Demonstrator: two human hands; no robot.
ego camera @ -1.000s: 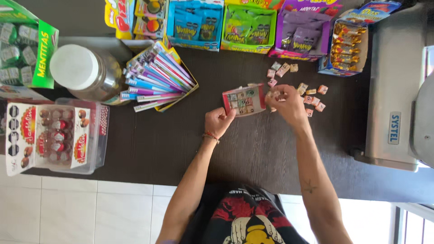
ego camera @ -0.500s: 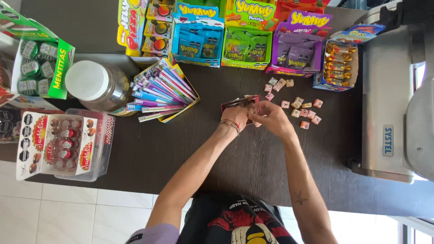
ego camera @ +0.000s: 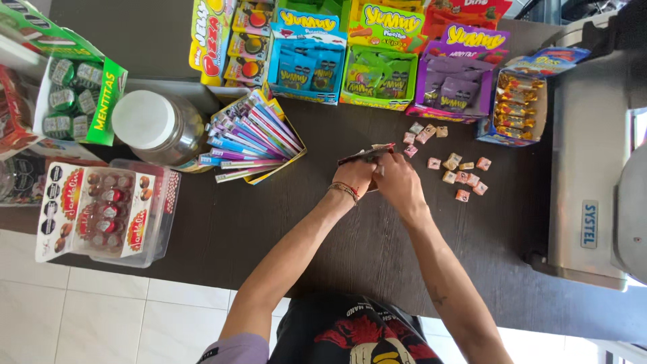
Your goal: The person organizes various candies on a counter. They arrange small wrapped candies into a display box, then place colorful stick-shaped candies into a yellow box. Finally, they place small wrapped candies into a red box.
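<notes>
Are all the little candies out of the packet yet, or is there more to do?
Some looks done: small wrapped candies lie loose on the dark counter, right of the hands. In hand: the left hand and right hand both grip a small candy packet, held together just above the counter. Left: I cannot tell whether the packet is empty, because the fingers cover most of it.

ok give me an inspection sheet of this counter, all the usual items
surface: dark counter, white tiled floor below
job's things: small candy box held in both hands; loose wrapped candies beside it
clutter: row of candy display boxes, white-lidded jar, fan of thin sachets, clear tub
hands: left hand and right hand closed on the box
cables: nothing seen
surroundings: grey machine at the counter's right
</notes>
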